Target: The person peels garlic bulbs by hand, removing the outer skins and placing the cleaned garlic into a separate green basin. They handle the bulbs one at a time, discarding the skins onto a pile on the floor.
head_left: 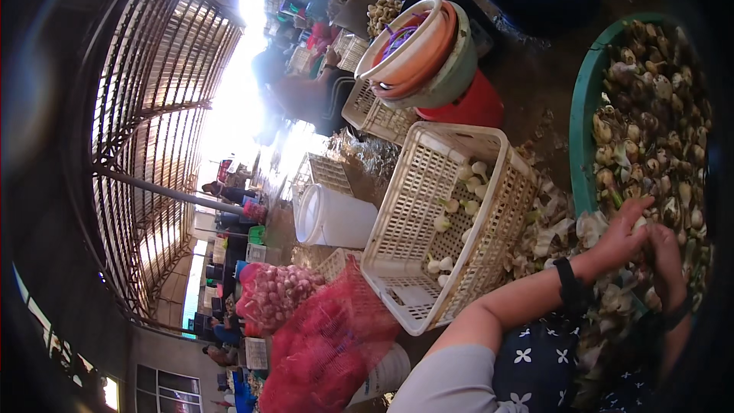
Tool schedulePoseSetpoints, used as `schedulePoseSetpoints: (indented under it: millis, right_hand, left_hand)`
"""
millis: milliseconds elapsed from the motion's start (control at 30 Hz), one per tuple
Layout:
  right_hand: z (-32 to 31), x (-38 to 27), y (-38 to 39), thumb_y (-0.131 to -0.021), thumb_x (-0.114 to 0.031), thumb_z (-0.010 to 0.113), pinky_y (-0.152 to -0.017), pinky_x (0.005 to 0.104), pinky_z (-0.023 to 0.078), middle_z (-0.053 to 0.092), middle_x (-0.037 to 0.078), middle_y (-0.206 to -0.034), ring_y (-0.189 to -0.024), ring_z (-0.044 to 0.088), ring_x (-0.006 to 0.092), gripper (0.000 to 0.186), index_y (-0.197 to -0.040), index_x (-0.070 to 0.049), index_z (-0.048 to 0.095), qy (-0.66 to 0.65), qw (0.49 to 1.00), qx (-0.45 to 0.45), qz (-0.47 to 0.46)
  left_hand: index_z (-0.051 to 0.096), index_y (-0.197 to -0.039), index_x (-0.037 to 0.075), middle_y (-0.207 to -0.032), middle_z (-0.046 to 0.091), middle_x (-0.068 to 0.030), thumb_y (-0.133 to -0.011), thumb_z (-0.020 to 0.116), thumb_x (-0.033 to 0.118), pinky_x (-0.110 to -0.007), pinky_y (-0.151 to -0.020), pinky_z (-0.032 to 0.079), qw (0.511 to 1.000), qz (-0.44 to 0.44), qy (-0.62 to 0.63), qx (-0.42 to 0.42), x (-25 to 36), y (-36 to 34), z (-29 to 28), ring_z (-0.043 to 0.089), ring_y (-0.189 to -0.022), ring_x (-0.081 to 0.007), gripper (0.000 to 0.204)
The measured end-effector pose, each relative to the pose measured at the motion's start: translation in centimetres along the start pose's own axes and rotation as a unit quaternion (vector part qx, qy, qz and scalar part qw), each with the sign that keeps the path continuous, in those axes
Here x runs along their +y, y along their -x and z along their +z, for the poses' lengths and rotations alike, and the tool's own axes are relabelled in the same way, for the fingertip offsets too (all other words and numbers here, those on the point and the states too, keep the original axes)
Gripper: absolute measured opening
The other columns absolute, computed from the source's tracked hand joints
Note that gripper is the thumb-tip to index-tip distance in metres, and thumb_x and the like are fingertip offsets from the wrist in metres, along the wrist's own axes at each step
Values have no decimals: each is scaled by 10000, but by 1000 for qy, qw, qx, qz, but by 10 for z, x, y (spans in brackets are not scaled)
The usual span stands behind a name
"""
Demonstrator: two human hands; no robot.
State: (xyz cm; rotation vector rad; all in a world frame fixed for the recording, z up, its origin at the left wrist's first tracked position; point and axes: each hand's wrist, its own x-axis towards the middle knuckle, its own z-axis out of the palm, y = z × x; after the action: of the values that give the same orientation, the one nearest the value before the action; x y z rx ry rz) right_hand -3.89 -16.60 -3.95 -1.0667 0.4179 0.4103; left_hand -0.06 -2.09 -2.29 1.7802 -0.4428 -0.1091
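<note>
My left hand [621,235], with a black band on its wrist, is closed at the edge of a green basin [584,134]. A small pale garlic bulb [640,223] shows at its fingertips. Right beside it, my right hand [667,254] is curled shut, its fingers turned inward; anything in its grip is hidden. Unpeeled garlic bulbs [657,118] with brownish and purplish skins heap up in the basin. To the left of my hands a cream plastic crate [405,252] has several clean white garlic bulbs [451,205] with short stems in it.
Loose papery skins [552,218] lie between crate and basin. Beyond the crate are a white bucket [336,216], stacked tubs [413,69] over a red bucket [475,99], and red mesh sacks [321,352] of bulbs. Other people work in the bright background; the scene appears turned sideways.
</note>
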Motion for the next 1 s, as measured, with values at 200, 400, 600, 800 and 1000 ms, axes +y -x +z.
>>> schedulePoseSetpoints:
  millis: [200,400,600,800,1000]
  right_hand:
    - [-10,-31,4,-899,-155,446,-496,202,384,529,-44,-732,-596,483,52,121,-845,-101,541,-28,993,54,101]
    - [-8,-33,29,-909,-185,473,-713,252,469,606,25,-919,-808,576,106,197,-1005,-40,565,-87,991,33,-101]
    - [-11,-31,56,-841,-137,590,-779,327,441,610,112,-929,-866,563,201,125,-806,-17,596,157,936,-148,-278]
    - [-32,-69,94,-865,-240,551,-707,388,469,627,133,-807,-766,597,255,230,-830,-25,625,-160,898,-268,-309]
    - [-22,-23,85,-923,-470,338,-764,393,493,553,173,-1127,-926,586,241,559,-1284,-47,395,368,880,-196,-227]
  left_hand:
    - [472,-1142,-9,-1261,419,-233,-680,536,33,-398,-986,326,948,3,-152,-279,54,-3,-19,360,-1225,-358,469]
    - [556,-1017,-4,-1098,568,-142,-690,517,-46,-423,-852,421,961,244,-101,-83,21,-6,0,543,-963,-290,332]
    - [554,-1041,82,-964,597,-19,-898,487,353,-280,-720,475,802,-274,530,36,-7,-7,-32,562,-813,-129,313]
    - [544,-850,138,-715,551,17,-869,486,460,-196,-401,334,706,-416,561,116,7,-10,-39,474,-567,-92,328]
    - [549,-901,86,-841,587,-52,-914,447,365,-264,-542,451,858,-350,373,35,30,1,-27,567,-677,-153,297]
